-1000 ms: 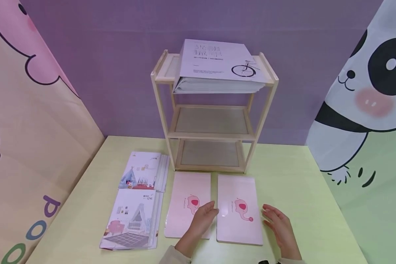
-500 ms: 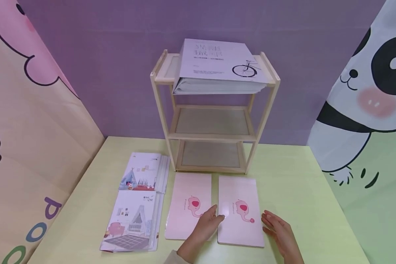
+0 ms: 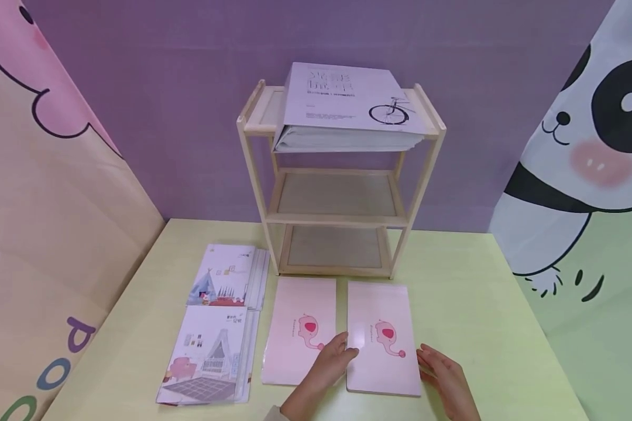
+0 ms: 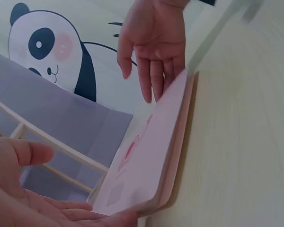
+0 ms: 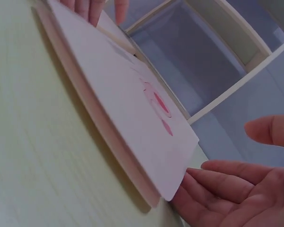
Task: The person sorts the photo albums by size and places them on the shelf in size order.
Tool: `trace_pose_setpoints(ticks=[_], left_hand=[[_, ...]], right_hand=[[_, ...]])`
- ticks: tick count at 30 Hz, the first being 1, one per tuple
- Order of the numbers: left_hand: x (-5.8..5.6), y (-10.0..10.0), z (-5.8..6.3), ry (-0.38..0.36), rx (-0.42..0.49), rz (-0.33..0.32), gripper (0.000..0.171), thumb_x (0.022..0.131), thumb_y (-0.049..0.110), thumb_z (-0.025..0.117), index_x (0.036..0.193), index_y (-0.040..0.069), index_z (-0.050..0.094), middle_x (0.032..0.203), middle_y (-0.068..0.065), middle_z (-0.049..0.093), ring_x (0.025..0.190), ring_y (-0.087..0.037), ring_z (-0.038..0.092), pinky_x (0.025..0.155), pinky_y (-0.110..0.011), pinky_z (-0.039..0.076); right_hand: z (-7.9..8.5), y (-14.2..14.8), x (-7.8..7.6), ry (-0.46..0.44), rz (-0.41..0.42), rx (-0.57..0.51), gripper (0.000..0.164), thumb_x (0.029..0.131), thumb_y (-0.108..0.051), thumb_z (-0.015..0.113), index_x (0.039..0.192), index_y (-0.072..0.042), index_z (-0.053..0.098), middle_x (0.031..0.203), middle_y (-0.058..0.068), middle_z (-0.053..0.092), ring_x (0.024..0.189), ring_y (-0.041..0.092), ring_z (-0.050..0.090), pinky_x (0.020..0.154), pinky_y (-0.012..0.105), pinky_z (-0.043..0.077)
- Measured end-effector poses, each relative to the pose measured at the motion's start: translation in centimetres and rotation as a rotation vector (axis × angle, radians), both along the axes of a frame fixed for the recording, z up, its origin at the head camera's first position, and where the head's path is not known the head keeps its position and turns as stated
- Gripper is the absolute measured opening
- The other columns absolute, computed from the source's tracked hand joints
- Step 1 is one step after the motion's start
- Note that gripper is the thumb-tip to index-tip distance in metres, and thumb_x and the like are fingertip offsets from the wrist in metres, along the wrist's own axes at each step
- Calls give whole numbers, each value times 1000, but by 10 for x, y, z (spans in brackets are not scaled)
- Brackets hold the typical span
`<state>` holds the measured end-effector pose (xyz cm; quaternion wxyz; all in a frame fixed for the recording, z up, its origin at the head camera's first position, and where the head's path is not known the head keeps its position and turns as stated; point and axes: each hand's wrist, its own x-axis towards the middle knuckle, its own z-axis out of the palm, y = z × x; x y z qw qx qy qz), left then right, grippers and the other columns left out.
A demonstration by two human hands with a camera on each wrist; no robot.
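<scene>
A pink notebook (image 3: 381,374) with a red-eared elephant on its cover lies flat on the table in the head view. My left hand (image 3: 330,365) is at its left edge, and my right hand (image 3: 445,377) is at its right edge. In the left wrist view, the left fingers (image 4: 80,213) reach the notebook's edge with the thumb held off. From the right wrist, the right fingers (image 5: 217,182) touch the notebook's corner, their thumb also raised and apart. A matching pink notebook (image 3: 289,351) lies to the left, partly behind my left hand.
A wooden three-tier shelf (image 3: 337,220) stands behind the notebooks, bearing a thick white book (image 3: 342,99) on top. Two stacks of illustrated books, a near one (image 3: 202,362) and a far one (image 3: 229,272), lie on the left of the table (image 3: 463,280).
Both hands have moved slightly toward the near side. The left hand has come right, to the left edge of the right notebook, and the right hand has closed in on its right edge.
</scene>
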<state>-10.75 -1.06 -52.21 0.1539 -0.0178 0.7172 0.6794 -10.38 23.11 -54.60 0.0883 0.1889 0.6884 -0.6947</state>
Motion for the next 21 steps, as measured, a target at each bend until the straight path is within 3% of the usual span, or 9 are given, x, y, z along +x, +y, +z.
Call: trace_pose_setpoints(ticks=[5, 11, 21], left_hand=[[3, 1, -1, -27, 51, 24, 53, 94, 11, 54, 137, -15, 37, 134, -45, 37, 127, -56, 35, 92, -64, 41], [6, 1, -1, -49, 99, 31, 49, 94, 13, 55, 135, -11, 42, 131, -35, 49, 123, -47, 45, 93, -61, 41], [3, -2, -4, -78, 107, 57, 42, 93, 14, 53, 128, -9, 49, 120, -22, 57, 110, -32, 52, 81, -45, 46]], right_hand=[[0, -5, 3, 28, 24, 93, 51, 101, -19, 50, 133, 20, 42, 131, 32, 52, 111, 25, 60, 83, 36, 54], [3, -9, 5, 44, 42, 179, 50, 101, -18, 49, 130, 22, 44, 135, 34, 46, 115, 30, 55, 80, 37, 55], [1, -8, 4, 19, 64, 176, 49, 102, -18, 48, 131, 20, 44, 133, 33, 49, 117, 36, 53, 82, 38, 55]])
